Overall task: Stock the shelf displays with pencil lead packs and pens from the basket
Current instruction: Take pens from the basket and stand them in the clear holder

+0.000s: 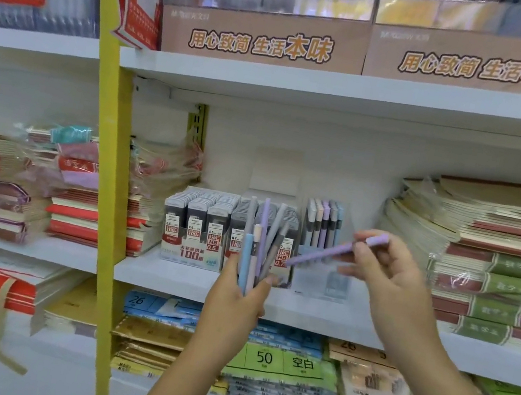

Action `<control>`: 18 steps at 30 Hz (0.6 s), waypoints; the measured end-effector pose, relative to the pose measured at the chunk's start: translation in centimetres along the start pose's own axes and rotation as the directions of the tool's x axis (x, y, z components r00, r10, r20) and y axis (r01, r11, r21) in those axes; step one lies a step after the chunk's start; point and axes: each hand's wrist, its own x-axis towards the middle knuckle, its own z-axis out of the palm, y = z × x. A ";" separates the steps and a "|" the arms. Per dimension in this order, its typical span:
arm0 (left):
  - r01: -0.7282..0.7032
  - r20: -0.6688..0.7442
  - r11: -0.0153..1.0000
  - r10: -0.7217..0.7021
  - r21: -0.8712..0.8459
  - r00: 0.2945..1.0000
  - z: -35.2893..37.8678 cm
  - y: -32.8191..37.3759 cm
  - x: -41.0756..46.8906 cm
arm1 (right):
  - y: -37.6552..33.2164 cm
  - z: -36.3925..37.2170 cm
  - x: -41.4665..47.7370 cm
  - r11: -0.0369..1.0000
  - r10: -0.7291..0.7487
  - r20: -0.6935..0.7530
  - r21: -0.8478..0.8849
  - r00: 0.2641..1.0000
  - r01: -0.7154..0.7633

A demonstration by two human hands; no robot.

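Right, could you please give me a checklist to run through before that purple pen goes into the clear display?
1. Right hand pinches the purple pen: ok.
2. Left hand grips the pen bundle: ok.
3. Clear pen display has free space in front: ok.
4. Purple pen's end matches the stocked pens: cannot tell.
5. Lead pack boxes stand beside the display, not blocking it: ok.
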 end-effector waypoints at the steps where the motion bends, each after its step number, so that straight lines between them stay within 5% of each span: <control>1: -0.001 -0.003 1.000 0.001 -0.028 1.000 0.3 0.1 0.4 | -0.8 -0.9 1.6 0.994 -0.065 -0.013 -0.090 0.998 0.063; 4: -0.002 -0.003 0.995 0.002 -0.099 1.000 1.3 -0.2 1.4 | -2.2 -2.7 6.4 0.942 -0.166 0.016 -0.292 0.986 0.163; 9: 0.010 -0.023 0.993 -0.013 -0.118 1.000 1.9 -0.8 2.5 | 0.2 -1.4 9.7 0.819 -0.022 0.234 -0.553 0.972 0.152; 18: 0.031 -0.012 0.994 -0.032 -0.105 0.999 1.6 -2.1 3.2 | 3.3 -0.1 10.4 0.788 -0.080 0.311 -0.563 0.947 0.252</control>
